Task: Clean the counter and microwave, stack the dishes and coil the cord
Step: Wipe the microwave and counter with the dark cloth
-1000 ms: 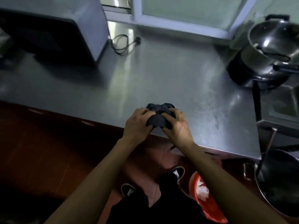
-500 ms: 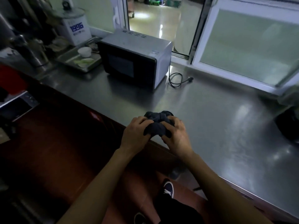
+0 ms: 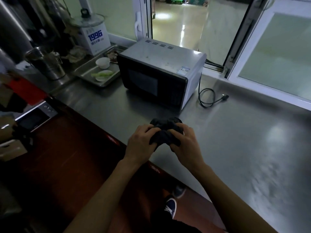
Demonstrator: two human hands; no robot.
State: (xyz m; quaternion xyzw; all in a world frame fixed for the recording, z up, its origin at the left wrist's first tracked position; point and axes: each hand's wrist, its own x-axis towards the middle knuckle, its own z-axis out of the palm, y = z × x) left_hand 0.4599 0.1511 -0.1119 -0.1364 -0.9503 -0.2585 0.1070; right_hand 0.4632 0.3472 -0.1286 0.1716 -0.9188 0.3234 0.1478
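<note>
A bunched dark cloth [image 3: 165, 132] is gripped between my left hand [image 3: 141, 142] and my right hand [image 3: 186, 144], just above the front edge of the steel counter [image 3: 235, 148]. Behind it stands a silver microwave [image 3: 161, 73] with a black door, shut. Its black cord [image 3: 207, 97] lies in a loose loop on the counter to the microwave's right, plug end free. Left of the microwave a metal tray [image 3: 87, 76] holds a white bowl [image 3: 102, 63] and a small white dish with green scraps [image 3: 102, 75].
A steel pot [image 3: 45, 64] stands at far left, and a white box marked 1996 [image 3: 95, 39] sits behind the tray. An open window [image 3: 193, 22] is behind the microwave. A dark red cabinet front [image 3: 67, 157] falls below the counter edge.
My view has swung left and up, from the pots on the right to the microwave, tray and window. Both hands keep the cloth bunched at the counter's front edge.
</note>
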